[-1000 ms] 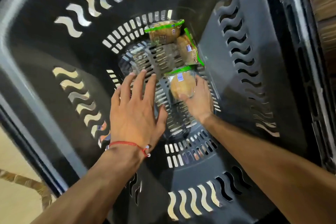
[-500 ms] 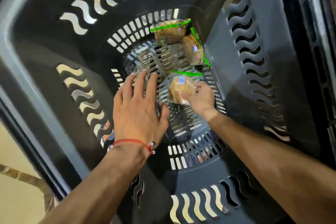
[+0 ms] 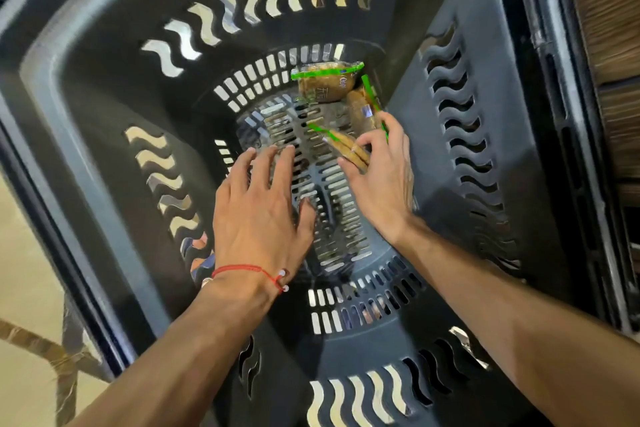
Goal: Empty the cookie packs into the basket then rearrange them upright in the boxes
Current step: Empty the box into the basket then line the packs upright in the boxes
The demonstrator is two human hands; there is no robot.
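Both arms reach down into a deep dark basket (image 3: pixel 104 87) whose walls are cut with wavy slots; the right hand (image 3: pixel 381 180) holds one cookie pack (image 3: pixel 346 149), the thumb under its near edge and the fingers (image 3: pixel 369 141) curled over its far edge, so the fingers are clamped on it; the pack is tilted and seen nearly edge-on, its green seal strip pointing away from the fingertips toward the middle of the slotted floor (image 3: pixel 332 191); whether its lower edge touches that floor cannot be told. Just beyond the right fingertips a second pack (image 3: pixel 362 107) leans along the right wall, one fingertip reaching close to its green edge; farther past it a third pack (image 3: pixel 325 87) stands against the far wall, its green strip on top. The left hand (image 3: pixel 256 208) holds nothing; its fingers (image 3: pixel 268 158) are straight and spread apart, palm down over the floor slots, level with the held pack and apart from it; whether the tips touch the floor is unclear. A red thread bracelet (image 3: pixel 249 270) circles the left wrist, behind those fingers.
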